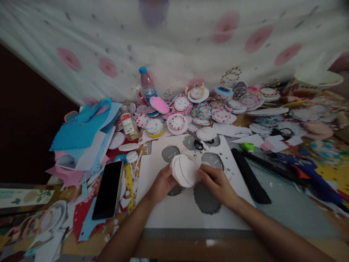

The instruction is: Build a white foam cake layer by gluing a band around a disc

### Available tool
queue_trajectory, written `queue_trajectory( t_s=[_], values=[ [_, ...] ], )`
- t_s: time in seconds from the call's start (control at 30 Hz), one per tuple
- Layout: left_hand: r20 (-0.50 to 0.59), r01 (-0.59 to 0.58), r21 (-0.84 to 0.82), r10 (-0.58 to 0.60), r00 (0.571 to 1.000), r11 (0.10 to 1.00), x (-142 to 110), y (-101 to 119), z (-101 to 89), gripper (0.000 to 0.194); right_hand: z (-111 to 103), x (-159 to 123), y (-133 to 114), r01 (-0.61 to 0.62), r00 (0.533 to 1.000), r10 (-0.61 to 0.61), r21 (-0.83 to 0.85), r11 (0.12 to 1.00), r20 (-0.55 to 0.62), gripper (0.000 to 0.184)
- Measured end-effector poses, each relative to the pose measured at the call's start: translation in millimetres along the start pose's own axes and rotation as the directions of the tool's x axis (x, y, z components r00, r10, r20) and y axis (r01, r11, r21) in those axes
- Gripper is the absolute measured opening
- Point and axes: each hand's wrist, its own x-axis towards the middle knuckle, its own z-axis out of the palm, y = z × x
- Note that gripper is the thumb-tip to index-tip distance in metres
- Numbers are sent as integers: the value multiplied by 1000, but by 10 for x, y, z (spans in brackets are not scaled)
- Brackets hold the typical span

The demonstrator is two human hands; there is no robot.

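Far left of your left hand: blue sheets (pixel 73 134) in a messy stack with white and pink paper. Closer in, a phone (pixel 107 189), screen up and dark, long axis running away from you, far end leaning right. Beyond your left hand, a labelled bottle (pixel 129 125) with clear yellowish contents; past that, a blue-capped water bottle (pixel 147 84), upright.

Your left hand (pixel 163 182) is mostly closed, fingers gripping the left edge of the white disc (pixel 184 171). Disc sits between your two hands, over the white sheet (pixel 169 214) with its cut-out holes. Broad face is up toward you, a bit tilted; outline near round, so no clear long axis. Dark curved line on it runs from far left to near right. Can't tell if it's one layer or several.

Scissors (pixel 198 145) lie just beyond the disc, handle loops toward you. Your right hand (pixel 218 182) is nearly closed, thumb and forefinger pinching the disc's right edge. Right of that hand, a black bar (pixel 251 178) slants, near end farther right; a green object (pixel 247 146) lies beside its far end.
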Motion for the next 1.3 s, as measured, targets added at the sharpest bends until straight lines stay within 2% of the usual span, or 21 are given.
queue_trajectory(
  t_s=[0.07, 0.23, 0.63, 0.87, 1.07, 1.17, 1.3],
  values=[
    [-55, 12, -18, -13, 998, 1000, 16, 8, 7, 37, -2, -1, -4, -5, 1000, 5, 2, 1000, 10, 35],
    [-87, -19, -21, 17, 996, 1000, 29, 42, 26, 33, 10, 5, -14, -11, 1000, 11, 4, 1000, 15, 37],
    [-42, -37, 32, 39, 998, 999, 4, 47, 35, 33, 24, 29, 4, -67, 996, 72, 104, 992, -46, 36],
    [-62, -51, 29, 53, 997, 998, -8, 58, 64, 33, -17, 13, -11, -92, 996, 92, 220, 971, 10, 36],
    [-114, -47, 8, 47, 992, 999, 1, 87, 100, 37, -30, 38, -52, -178, 984, 153, 469, 865, 92, 29],
    [-100, -46, 9, 47, 994, 999, -5, 92, 102, 37, -26, 52, -74, -203, 979, 171, 490, 848, 110, 32],
    [-85, -44, 24, 46, 995, 999, -14, 99, 95, 37, -15, 52, -89, -177, 984, 150, 423, 889, 96, 34]
  ],
)
